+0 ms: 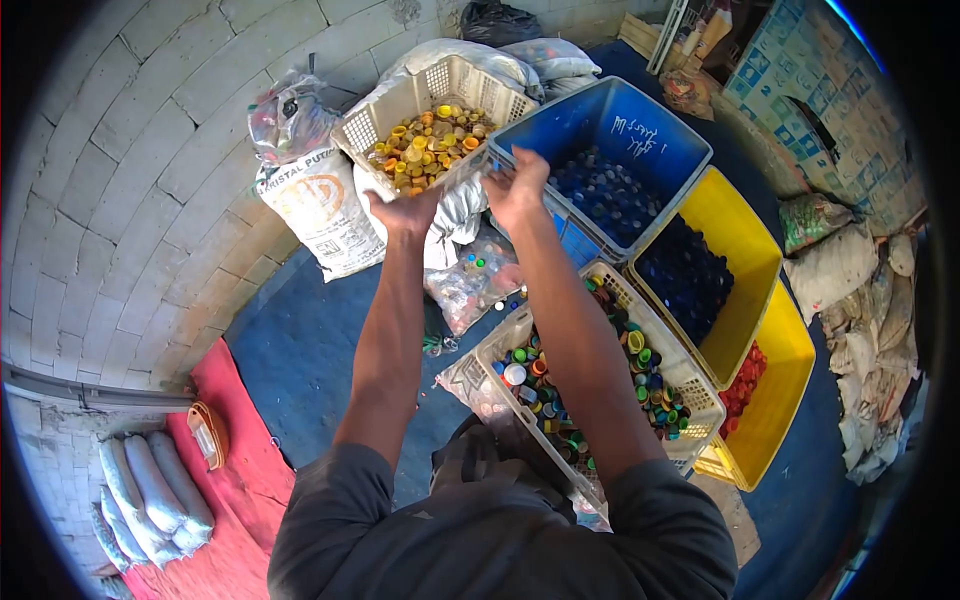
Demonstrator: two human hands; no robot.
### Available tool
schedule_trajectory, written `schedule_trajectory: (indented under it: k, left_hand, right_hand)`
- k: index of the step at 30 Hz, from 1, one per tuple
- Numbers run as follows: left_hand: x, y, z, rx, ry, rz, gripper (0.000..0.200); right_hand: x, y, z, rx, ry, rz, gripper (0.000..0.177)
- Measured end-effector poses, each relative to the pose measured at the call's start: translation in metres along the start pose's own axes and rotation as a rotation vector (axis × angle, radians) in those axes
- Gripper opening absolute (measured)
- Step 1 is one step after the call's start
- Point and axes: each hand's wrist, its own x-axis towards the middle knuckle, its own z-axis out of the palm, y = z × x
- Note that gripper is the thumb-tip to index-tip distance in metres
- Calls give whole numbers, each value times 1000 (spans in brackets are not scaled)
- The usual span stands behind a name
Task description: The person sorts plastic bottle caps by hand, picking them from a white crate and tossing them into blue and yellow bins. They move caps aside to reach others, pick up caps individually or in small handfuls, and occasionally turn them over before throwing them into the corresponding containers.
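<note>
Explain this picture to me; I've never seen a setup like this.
There is no machine here, only a person's two bare hands. The single picture comes from a camera worn on that person's head, looking forward and down.

The left hand and right hand are both open, near the close side of a pale crate of mostly yellow caps. Neither visibly holds anything; whether they touch the crate is hard to tell.

On or above the blue floor are more containers: a blue bin of dark caps, two yellow bins, one with dark caps and one with red, and a second pale crate of mixed colours, partly hidden by the right arm.
</note>
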Motion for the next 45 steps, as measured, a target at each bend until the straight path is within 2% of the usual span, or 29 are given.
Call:
schedule_trajectory:
  k: [1,2,3,4,6,8,11,13,16,17,20,21,24,28,29,32,36,39,41,42,45]
  left_hand:
    - [-11,1,-17,-61,46,2,90]
    - [-17,1,-49,55,54,47,91]
    - [-39,-8,-56,64,111,32,92]
    - [-62,-16,-48,-23,449,-45,90]
    - [-96,-34,-57,31,620,-132,83]
    - [-131,-59,-72,187,435,-247,64]
    - [-178,-93,-85,500,347,-379,39]
    - [-199,-115,-71,721,277,-386,32]
    - [-213,-141,-70,1093,120,-561,35]
    - [-213,-151,-73,1287,62,-620,26]
    - [-217,-185,-70,1679,-375,-392,19]
    - [-215,-194,-79,1728,-439,-387,23]
    - [-209,-217,-84,1960,-775,-177,27]
    - [-211,-239,-72,2034,-1101,-65,35]
    - [-212,-244,-72,2080,-1167,-129,38]
    - [-212,-254,-82,2171,-1289,-157,37]
    - [-214,-259,-74,2242,-1204,-200,29]
    - [-211,-259,-93,2173,-1170,-147,29]
    - [-209,-255,-94,2062,-1168,-125,23]
    - [-212,-254,-90,1987,-1017,-233,20]
    - [-217,-247,-77,1666,-535,-556,12]
  right_hand:
    - [1,3,-19,-20,-5,-20,51]
    - [-3,7,-42,-14,9,-14,52]
    - [-8,10,-71,-5,29,-10,55]
    - [-11,13,-108,11,-23,-5,51]
    - [-45,11,-172,30,-32,-28,44]
    - [-94,-3,-227,31,51,-105,37]
    - [-152,-21,-318,-327,361,-257,30]
    - [-182,-39,-368,-561,571,-337,28]
    - [-207,-65,-420,-846,788,-371,29]
    - [-213,-66,-428,-910,766,-387,29]
    - [-224,-87,-429,-1130,718,-428,29]
    - [-226,-89,-424,-1226,706,-425,29]
    - [-234,-92,-403,-1377,663,-430,28]
    - [-240,-93,-388,-1452,690,-382,27]
    - [-242,-92,-389,-1431,716,-374,27]
    - [-254,-94,-406,-1409,769,-334,29]
    - [-275,-102,-426,-1390,817,-315,28]
    - [-283,-103,-439,-1389,850,-354,27]
    - [-289,-114,-423,-1439,914,-226,30]
    - [-291,-116,-420,-1462,942,-161,32]
    - [-287,-113,-435,-1446,920,-207,39]
